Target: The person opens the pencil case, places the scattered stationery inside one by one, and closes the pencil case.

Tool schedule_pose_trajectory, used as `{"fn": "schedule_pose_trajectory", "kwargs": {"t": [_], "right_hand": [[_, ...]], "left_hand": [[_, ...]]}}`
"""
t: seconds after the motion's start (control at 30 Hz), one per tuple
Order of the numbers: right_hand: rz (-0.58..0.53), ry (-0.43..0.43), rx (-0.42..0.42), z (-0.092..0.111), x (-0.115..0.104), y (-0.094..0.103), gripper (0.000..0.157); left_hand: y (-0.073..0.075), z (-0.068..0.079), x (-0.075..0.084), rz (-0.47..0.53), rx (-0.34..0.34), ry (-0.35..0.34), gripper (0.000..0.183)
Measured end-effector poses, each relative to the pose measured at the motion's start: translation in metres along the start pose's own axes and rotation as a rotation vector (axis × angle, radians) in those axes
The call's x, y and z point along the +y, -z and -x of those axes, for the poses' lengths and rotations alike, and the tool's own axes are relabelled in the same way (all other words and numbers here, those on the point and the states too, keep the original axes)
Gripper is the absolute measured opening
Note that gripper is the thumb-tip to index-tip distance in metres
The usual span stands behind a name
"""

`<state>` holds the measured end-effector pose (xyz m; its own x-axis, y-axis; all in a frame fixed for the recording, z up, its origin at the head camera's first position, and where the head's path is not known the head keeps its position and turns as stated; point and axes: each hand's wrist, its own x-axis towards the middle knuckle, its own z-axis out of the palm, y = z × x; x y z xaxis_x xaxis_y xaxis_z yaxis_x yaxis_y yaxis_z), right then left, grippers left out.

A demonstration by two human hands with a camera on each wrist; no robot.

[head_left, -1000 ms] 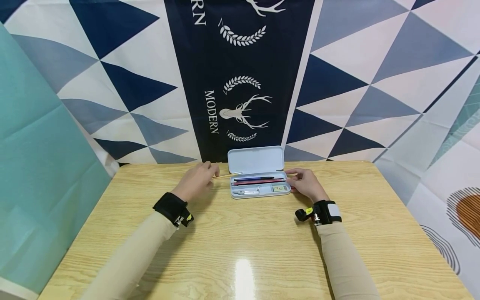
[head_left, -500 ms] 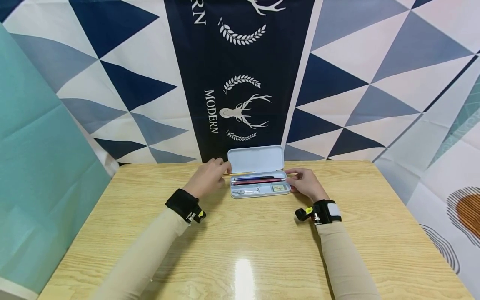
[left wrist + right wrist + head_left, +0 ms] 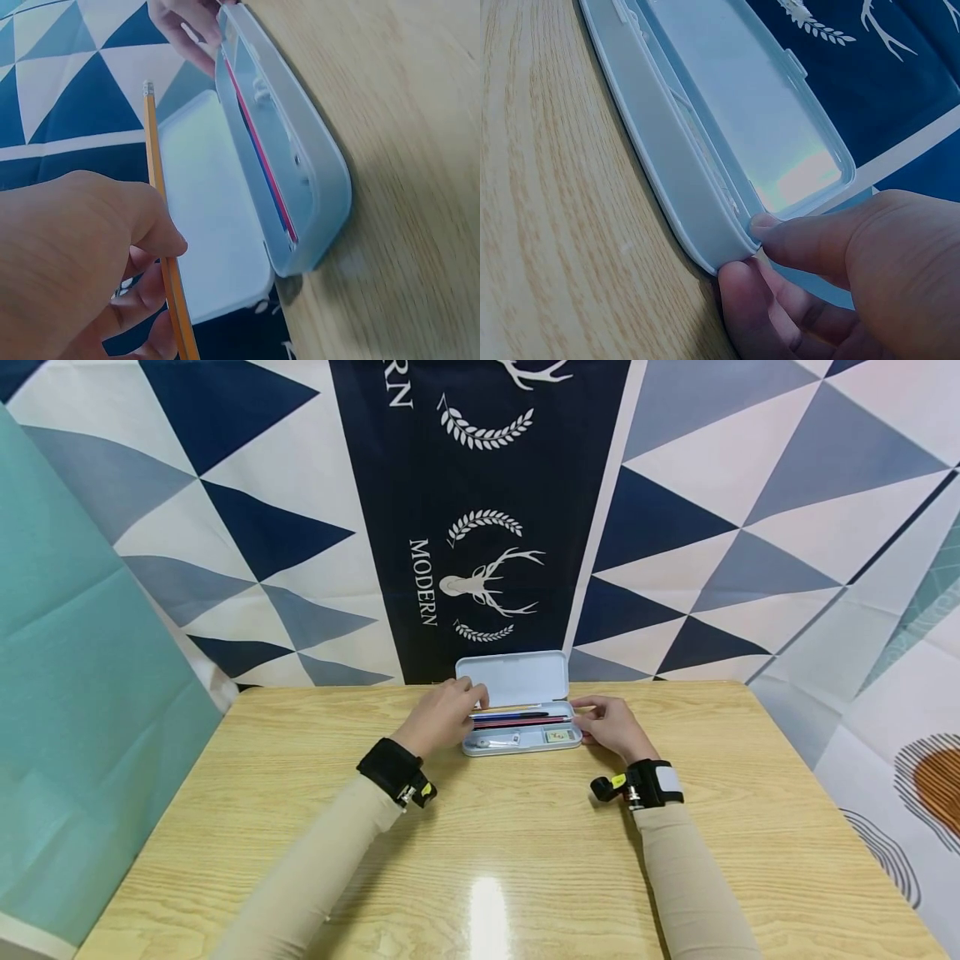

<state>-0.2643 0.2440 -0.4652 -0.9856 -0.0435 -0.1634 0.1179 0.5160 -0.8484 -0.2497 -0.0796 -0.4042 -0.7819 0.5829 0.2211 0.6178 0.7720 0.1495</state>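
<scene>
A yellow pencil (image 3: pixel 153 135) with an eraser end is pinched between the thumb and fingers of my left hand (image 3: pixel 442 717). In the head view it lies over the back of a pale blue pencil case (image 3: pixel 489 749), whose lid (image 3: pixel 513 677) is raised. My right hand (image 3: pixel 611 727) grips the case's right end, thumb at the rim and fingers at the outer wall, as the right wrist view shows. Inside, a dark blue pen (image 3: pixel 525 716) and red pencils (image 3: pixel 521 722) lie side by side. A metal compass (image 3: pixel 501 742) and a small yellowish block (image 3: pixel 558 737) occupy the front compartments.
The case stands near the back edge of a wooden table (image 3: pixel 525 835). Close behind hangs a patterned cloth (image 3: pixel 487 485) with triangles and a deer print. A teal sheet (image 3: pixel 75 693) borders the left side.
My left hand has moved right with the yellow pencil, from beside the case to over its left end. The right hand has stayed on the case.
</scene>
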Motion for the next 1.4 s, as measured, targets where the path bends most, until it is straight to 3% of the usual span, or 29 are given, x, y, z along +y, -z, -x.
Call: {"fn": "schedule_pose_trajectory", "kwargs": {"t": [0.53, 0.8, 1.0, 1.03, 1.13, 1.23, 1.27, 1.4], "right_hand": [[0.023, -0.015, 0.003, -0.002, -0.001, 0.002, 0.043], [0.011, -0.021, -0.007, -0.001, -0.002, 0.002, 0.045], [0.009, -0.011, -0.004, -0.003, -0.001, -0.001, 0.044], [0.008, -0.009, -0.005, -0.003, 0.0, -0.001, 0.044], [0.006, -0.013, -0.01, -0.003, 0.0, -0.001, 0.045], [0.011, -0.019, -0.013, -0.002, 0.0, -0.001, 0.045], [0.013, -0.02, -0.013, -0.002, 0.0, 0.0, 0.045], [0.018, -0.016, -0.007, -0.003, 0.0, 0.0, 0.044]], "left_hand": [[-0.009, -0.012, 0.012, 0.006, 0.027, -0.036, 0.026], [-0.019, -0.02, 0.012, 0.002, 0.045, -0.008, 0.025], [-0.029, -0.022, 0.008, -0.005, 0.108, 0.02, 0.023], [-0.044, -0.027, -0.003, -0.006, 0.134, 0.013, 0.021], [-0.057, -0.033, -0.011, -0.021, 0.157, 0.026, 0.019], [-0.085, -0.044, -0.029, -0.034, 0.19, 0.027, 0.02], [-0.082, -0.045, -0.026, -0.035, 0.186, 0.037, 0.022], [-0.106, -0.056, -0.04, -0.034, 0.21, 0.049, 0.027]]}}
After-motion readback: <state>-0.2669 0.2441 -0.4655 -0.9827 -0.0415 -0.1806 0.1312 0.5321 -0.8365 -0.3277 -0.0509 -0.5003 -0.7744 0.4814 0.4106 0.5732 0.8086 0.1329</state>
